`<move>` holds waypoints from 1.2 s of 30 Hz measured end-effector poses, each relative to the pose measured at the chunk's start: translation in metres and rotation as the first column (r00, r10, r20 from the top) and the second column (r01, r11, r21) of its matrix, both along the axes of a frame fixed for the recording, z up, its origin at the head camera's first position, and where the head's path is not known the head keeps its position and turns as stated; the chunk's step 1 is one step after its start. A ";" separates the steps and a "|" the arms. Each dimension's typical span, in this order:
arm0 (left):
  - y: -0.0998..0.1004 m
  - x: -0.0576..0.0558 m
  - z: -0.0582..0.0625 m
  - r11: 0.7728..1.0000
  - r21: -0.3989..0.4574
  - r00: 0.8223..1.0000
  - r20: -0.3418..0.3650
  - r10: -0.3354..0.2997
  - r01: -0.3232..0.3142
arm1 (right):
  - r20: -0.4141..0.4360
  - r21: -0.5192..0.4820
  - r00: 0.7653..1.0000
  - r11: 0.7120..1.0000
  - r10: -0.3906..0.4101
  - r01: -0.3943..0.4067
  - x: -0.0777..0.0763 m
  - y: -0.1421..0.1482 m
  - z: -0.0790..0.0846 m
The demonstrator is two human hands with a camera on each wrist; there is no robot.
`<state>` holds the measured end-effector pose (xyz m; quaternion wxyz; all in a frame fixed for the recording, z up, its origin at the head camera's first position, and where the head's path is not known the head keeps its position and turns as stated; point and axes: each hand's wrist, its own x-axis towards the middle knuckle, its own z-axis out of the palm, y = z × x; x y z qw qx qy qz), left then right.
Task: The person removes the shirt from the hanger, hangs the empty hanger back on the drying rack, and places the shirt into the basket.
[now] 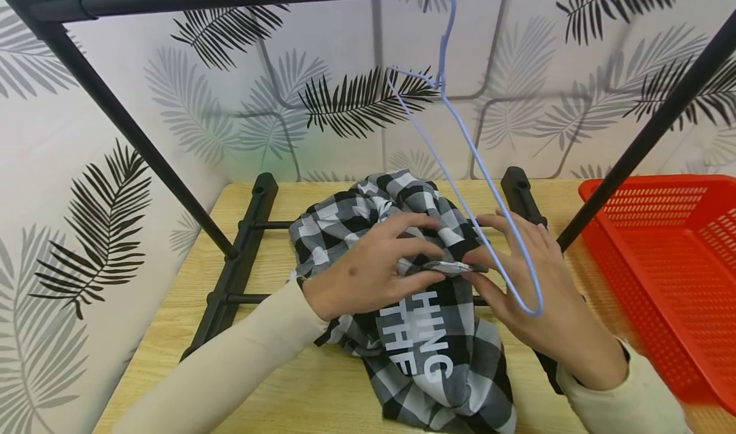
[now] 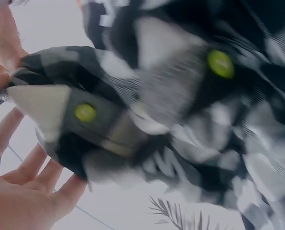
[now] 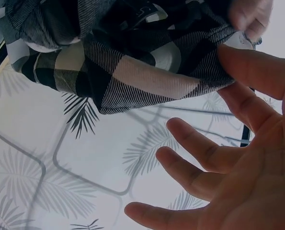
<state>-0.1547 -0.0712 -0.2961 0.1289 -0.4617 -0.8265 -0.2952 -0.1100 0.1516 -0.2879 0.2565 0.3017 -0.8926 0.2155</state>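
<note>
Before leaf-printed walls (image 1: pixel 345 44) — over pale wood (image 1: pixel 322 395) — lies a checked shirt (image 1: pixel 460 312).

1. Your left forearm (image 1: pixel 236 367) and right forearm (image 1: pixel 621 399) angle inward.
2. Your left hand (image 1: pixel 365 274) pinches between thumb and forefinger.
3. Your right hand (image 1: pixel 554 316) pinches likewise, its other fingers spread.
4. Both hands' fingertips face each other, close together.

From far off, I see a red basket (image 1: pixel 638 280) between three and four o'clock. A black rack (image 1: pixel 138 139) stands on the yellow wood table (image 1: pixel 322 389). At twelve, the white wall (image 1: pixel 351 38) has leaf pictures (image 1: pixel 106 232).
</note>
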 end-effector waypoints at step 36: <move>-0.073 -0.016 -0.044 0.788 -0.556 0.852 0.246 0.462 -0.266 | -0.017 -0.043 0.995 0.994 -0.102 0.101 0.004 0.064 -0.004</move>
